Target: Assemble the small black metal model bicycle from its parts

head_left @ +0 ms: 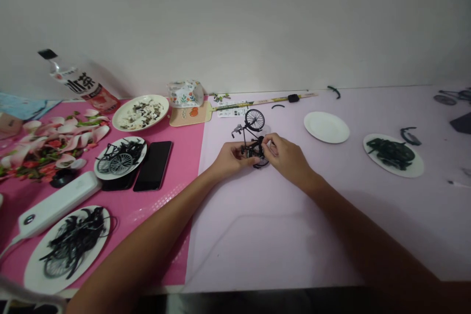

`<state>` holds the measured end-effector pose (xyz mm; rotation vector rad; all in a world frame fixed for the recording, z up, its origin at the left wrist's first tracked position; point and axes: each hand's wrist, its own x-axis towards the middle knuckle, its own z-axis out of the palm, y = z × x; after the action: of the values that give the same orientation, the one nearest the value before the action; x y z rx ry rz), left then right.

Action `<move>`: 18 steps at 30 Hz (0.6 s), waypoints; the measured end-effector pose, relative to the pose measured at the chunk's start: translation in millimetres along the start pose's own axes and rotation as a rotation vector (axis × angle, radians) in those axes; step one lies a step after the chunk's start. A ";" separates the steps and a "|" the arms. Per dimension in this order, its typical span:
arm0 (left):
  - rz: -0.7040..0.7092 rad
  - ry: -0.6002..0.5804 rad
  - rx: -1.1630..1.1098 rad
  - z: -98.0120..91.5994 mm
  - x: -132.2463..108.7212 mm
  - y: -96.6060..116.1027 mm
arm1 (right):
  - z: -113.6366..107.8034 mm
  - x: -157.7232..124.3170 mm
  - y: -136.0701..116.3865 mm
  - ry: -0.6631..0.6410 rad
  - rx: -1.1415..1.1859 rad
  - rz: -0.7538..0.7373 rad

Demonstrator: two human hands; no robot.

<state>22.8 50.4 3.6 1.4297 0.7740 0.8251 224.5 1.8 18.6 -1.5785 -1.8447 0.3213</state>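
Observation:
A small black model bicycle [254, 132] is held between my two hands over the pale lilac part of the table. Its front wheel and handlebar point away from me. My left hand [232, 158] grips the frame near the rear wheel from the left side. On the right, the fingertips of my right hand [285, 157] pinch at the rear part of the bicycle; whether a small piece sits between them is hidden. A thin curved black strip [278, 106] lies just beyond the bicycle, near a printed sheet [232, 110].
To the left are plates of black bicycle parts [120, 159] [69, 245], a black phone [153, 166], a white handheld device [59, 203] and a tilted drink bottle [86, 86]. On the right stand a white plate [327, 127] and a plate of dark green parts [392, 153]. A wall rises behind.

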 end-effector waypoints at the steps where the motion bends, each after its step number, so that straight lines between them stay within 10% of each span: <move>1: 0.003 -0.001 -0.009 0.0 -0.1 0.3 | -0.5 -0.2 -1.8 0.030 0.071 0.022; 6: 0.010 0.016 -0.062 0.2 -1.1 1.2 | 1.7 3.0 -5.0 0.184 0.502 0.224; 18: -0.013 0.035 -0.121 0.0 -4.1 6.3 | -2.3 11.1 6.6 -0.005 0.905 0.385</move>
<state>20.6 46.8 9.8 1.3047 0.7464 0.8740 230.7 13.3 20.0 -1.2315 -1.0939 1.1441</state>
